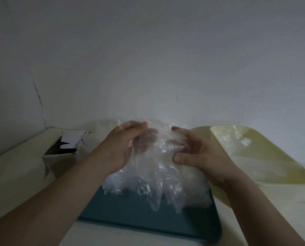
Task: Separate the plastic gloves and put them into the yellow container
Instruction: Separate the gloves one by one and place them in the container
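While you are looking down at your work, a pale wall (148, 50) is filling the upper half of the view and a cream tabletop (14, 174) is running beneath it. A teal tray (130, 215) is lying on the tabletop at six o'clock, directly in front of you. The yellow container (276, 157) is sitting at three o'clock from the tray, just beside its right edge, and some clear film (237, 139) is lying inside it near its far end. The plastic gloves (157, 178) are piling up as a crinkled clear heap on the far half of the tray, with a few glove fingers hanging down toward you. An open cardboard box (59, 153) is standing at nine o'clock from the heap.

Your left hand (123, 144) is gripping the top of the heap from the nine o'clock side, its fingers curling into the film. Your right hand (198, 153) is holding the same bunch from the three o'clock side, thumb and fingers pinching the plastic between them. Both hands are lifting the top of the bunch slightly above the rest of the pile.
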Demonstrator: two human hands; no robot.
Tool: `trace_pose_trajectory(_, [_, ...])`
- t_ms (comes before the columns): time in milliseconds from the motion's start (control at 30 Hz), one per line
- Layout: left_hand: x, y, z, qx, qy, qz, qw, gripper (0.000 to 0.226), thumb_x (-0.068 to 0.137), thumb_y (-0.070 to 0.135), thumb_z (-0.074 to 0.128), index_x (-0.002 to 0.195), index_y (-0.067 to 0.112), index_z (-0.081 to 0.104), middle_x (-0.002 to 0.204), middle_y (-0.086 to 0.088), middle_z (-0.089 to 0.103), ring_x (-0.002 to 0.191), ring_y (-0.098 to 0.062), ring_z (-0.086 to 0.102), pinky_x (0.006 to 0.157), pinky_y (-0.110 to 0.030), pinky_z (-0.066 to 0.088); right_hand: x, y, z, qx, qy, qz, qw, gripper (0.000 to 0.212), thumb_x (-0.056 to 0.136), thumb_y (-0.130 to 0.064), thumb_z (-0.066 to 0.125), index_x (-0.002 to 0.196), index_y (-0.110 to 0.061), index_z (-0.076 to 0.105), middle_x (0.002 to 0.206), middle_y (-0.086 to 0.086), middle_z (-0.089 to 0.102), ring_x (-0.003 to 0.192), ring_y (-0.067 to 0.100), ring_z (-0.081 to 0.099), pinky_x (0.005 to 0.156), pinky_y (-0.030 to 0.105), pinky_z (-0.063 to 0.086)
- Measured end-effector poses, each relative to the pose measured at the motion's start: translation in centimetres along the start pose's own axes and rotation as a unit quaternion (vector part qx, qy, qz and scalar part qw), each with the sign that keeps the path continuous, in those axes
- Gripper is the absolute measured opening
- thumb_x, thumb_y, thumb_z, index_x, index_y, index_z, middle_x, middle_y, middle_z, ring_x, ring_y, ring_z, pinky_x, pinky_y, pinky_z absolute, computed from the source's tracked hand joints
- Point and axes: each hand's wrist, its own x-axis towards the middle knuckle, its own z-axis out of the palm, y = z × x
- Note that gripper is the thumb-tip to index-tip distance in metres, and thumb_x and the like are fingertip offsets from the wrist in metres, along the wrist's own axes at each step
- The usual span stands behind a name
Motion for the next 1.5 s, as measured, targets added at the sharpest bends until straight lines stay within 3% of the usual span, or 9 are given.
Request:
trace_pose_trajectory(133, [-0.4,0.0,-0.2,0.012,0.002,-0.006,1.0,0.008,0.096,0.014,0.07,0.101,0.007,0.069,0.092,-0.011,0.08,0.073,-0.015,0.076,0.059,-0.025,0.06,0.1,0.1,1.6,-0.047,0.066,-0.007,0.997,0.025,0.092,-0.022,0.074,0.115,-0.012,0.077,0.11,0.009,0.078,0.103,0.029,0.074,0.089,0.044,0.063])
trace_pose_trajectory(400, [-1.0,-0.7,0.1,0.071,-0.011,-0.069,0.995,0.022,0.109,0.024,0.054,0.118,0.009,0.068,0.106,-0.01,0.08,0.092,-0.028,0.079,0.067,-0.034,0.063,1.2,-0.9,1.5,-0.04,0.248,-0.023,0.968,0.025,0.103,-0.022,0.062,0.1,-0.001,0.076,0.093,0.012,0.078,0.08,0.026,0.075,0.068,0.039,0.066])
trace_pose_trajectory(500, [-0.5,-0.8,-0.2,0.086,0.008,-0.061,0.994,0.022,0.109,0.023,0.054,0.114,0.007,0.067,0.106,-0.014,0.079,0.095,-0.034,0.078,0.072,-0.039,0.063,1.5,-3.6,-1.0,-0.086,0.281,-0.04,0.955,0.021,0.104,-0.021,0.06,0.095,-0.007,0.073,0.073,0.01,0.075,0.053,0.021,0.065,0.045,0.03,0.052])
trace_pose_trajectory(667, [-0.1,0.6,1.9,0.098,-0.023,-0.043,0.994,0.021,0.109,0.024,0.052,0.115,0.008,0.065,0.108,-0.019,0.078,0.087,-0.032,0.078,0.068,-0.038,0.063,1.0,-7.7,-7.6,-0.282,0.263,-0.001,0.923,0.022,0.103,-0.032,0.062,0.093,-0.015,0.074,0.068,0.006,0.073,0.038,0.012,0.049,0.039,0.022,0.036])
trace_pose_trajectory(833, [-0.7,2.6,4.2,0.137,-0.068,-0.011,0.988,0.021,0.111,0.026,0.047,0.114,0.013,0.064,0.105,-0.014,0.079,0.076,-0.025,0.076,0.058,-0.03,0.05,0.8,-7.2,-13.9,-0.49,0.254,0.087,0.829,0.033,0.098,-0.032,0.068,0.069,-0.015,0.065,0.064,0.003,0.067,0.055,0.02,0.06,0.054,0.025,0.044])
trace_pose_trajectory(1000, [-2.0,3.2,6.5,0.076,-0.109,-0.003,0.991,0.02,0.109,0.028,0.048,0.111,0.016,0.065,0.104,-0.011,0.079,0.067,-0.018,0.073,0.046,-0.022,0.044,0.6,-3.0,-17.2,-0.627,0.194,0.196,0.728,0.031,0.1,-0.039,0.06,0.086,-0.013,0.068,0.096,0.006,0.062,0.109,0.031,0.065,0.089,0.032,0.048])
trace_pose_trajectory(1200, [-2.0,3.8,9.6,0.054,-0.166,-0.005,0.985,0.015,0.108,0.022,0.05,0.115,0.017,0.062,0.111,-0.01,0.079,0.071,-0.018,0.075,0.044,-0.021,0.047,0.2,-3.2,-14.9,-0.61,0.191,0.222,0.736,0.039,0.099,-0.039,0.063,0.106,-0.002,0.074,0.112,0.013,0.069,0.11,0.031,0.065,0.092,0.032,0.049])
trace_pose_trajectory(1333, [-0.5,4.3,13.0,0.022,-0.2,-0.02,0.979,0.014,0.106,0.012,0.054,0.117,0.018,0.061,0.111,-0.008,0.08,0.073,-0.016,0.076,0.048,-0.019,0.053,-0.1,-4.4,-14.4,-0.508,0.217,0.223,0.803,0.047,0.08,-0.033,0.086,0.112,-0.003,0.069,0.105,0.014,0.069,0.097,0.033,0.07,0.083,0.044,0.06])
trace_pose_trajectory(1500, [3.9,1.7,17.8,0.004,-0.2,-0.072,0.977,0.019,0.101,-0.006,0.056,0.11,0.011,0.057,0.1,-0.015,0.079,0.073,-0.018,0.075,0.06,-0.026,0.063,-0.8,-6.4,-16.6,-0.366,0.347,0.156,0.849,0.041,0.096,-0.011,0.063,0.136,-0.009,0.059,0.107,0.014,0.066,0.085,0.029,0.06,0.074,0.038,0.054])
